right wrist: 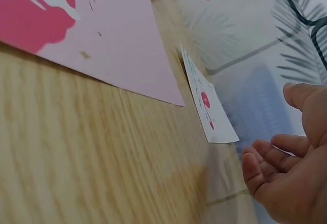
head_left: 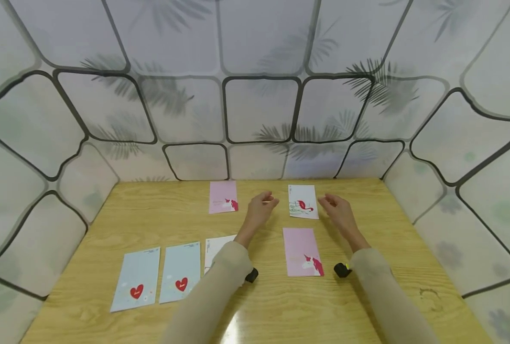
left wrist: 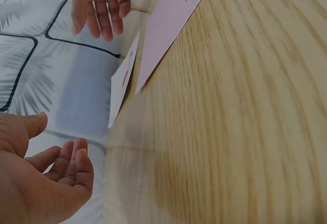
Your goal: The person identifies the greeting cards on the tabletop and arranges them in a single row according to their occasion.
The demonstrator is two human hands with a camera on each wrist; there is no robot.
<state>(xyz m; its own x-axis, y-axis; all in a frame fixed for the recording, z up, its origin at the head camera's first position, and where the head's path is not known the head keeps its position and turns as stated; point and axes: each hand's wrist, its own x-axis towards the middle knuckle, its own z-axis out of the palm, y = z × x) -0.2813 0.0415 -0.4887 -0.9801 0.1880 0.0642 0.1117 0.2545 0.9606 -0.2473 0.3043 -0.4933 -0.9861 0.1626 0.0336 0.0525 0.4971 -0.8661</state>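
Note:
A white card with a red flamingo point(head_left: 303, 193) lies near the back of the table, between my two hands. My left hand point(head_left: 261, 209) hovers to its left, fingers loosely bent and holding nothing. Just off the card's right edge is my right hand point(head_left: 338, 212), its fingertips close to that edge and its grasp empty. Both wrist views show the palms facing inward, with gaps between each hand and the flamingo card point(right wrist: 212, 112). Closer to me, a pink unicorn card point(head_left: 299, 243) lies flat between the forearms.
Another pink unicorn card point(head_left: 221, 193) lies at the back left. Two pale blue heart cards point(head_left: 139, 270) are at the front left, beside a white card point(head_left: 216, 244) partly covered by my left sleeve. Patterned fabric walls point(head_left: 259, 110) enclose the wooden table point(head_left: 160, 210) at the back and sides.

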